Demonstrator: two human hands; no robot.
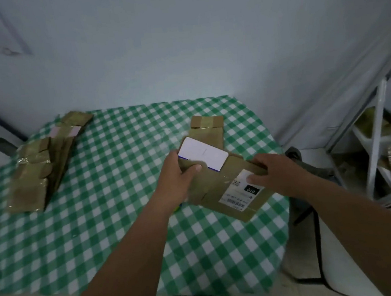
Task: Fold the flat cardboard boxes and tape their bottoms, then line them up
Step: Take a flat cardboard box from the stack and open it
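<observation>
From the head view, a flat cardboard box (227, 187) sits right of the frame's centre, lifted off the green checked table (102, 228) between both hands. The left hand (180, 175) grips its upper left edge, thumb curled over the front and fingers behind, just beside a white label (203, 155). The right hand (271, 176) holds the right edge, fingers wrapped behind and thumb pressing on a shipping label (241, 191) with a barcode. Both hands are clamped on the same box.

Behind it, above centre, a folded box (208, 128) with shiny tape across its flaps stands on the table. At the left of the frame a stack of flat boxes (41, 167) lies fanned out, some with tape glinting. A white shelf (377, 142) holding more cardboard stands at the right edge.

The step in hand looks like opening this flat box into a tube. To do it well, the hands should push the two opposite creased edges toward each other, so the panels spring apart along the existing folds and do not buckle mid-panel. Old tape along the seams may resist, so steady pressure beats a jerk. Once square, the short bottom flaps fold in first, then the long ones, meeting edge to edge for taping.
</observation>
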